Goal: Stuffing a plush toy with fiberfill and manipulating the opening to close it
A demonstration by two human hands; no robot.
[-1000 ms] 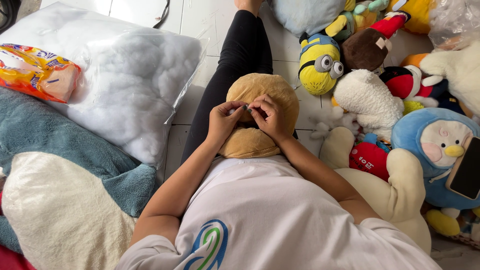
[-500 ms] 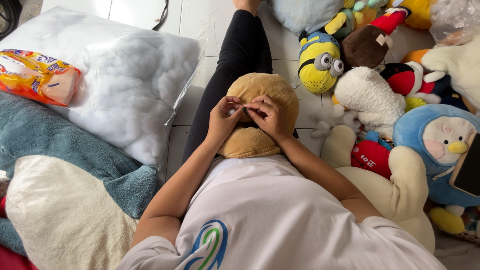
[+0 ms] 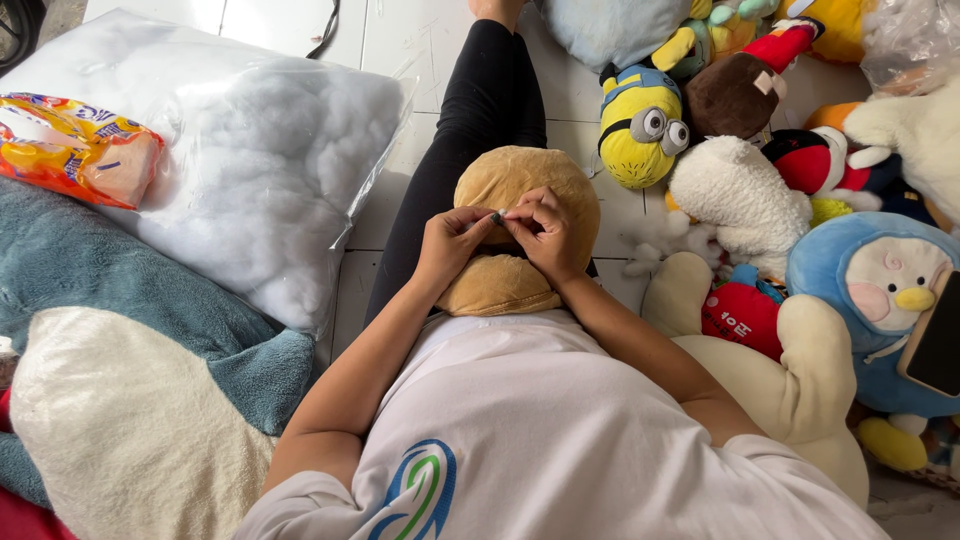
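A round tan plush toy [image 3: 525,172] lies on my lap, over my black-clad leg [image 3: 470,120]. Both hands rest on its upper middle with their fingertips meeting. My left hand [image 3: 448,245] pinches the tan fabric with thumb and forefinger. My right hand [image 3: 547,238] pinches the same spot from the other side, fingers curled. A tiny grey bit shows where the fingertips meet; it is too small to identify. The fabric under the fingers is hidden.
A clear bag of white stuffing [image 3: 250,150] lies left on the tile floor, with an orange printed packet [image 3: 80,150] on it. A big teal and cream plush [image 3: 120,380] fills the lower left. Several plush toys [image 3: 740,200] and a dark phone [image 3: 935,345] crowd the right.
The fingertips of both hands have drawn closer together on the tan plush, and the pinch point has shifted slightly right. The plush itself stays in place.
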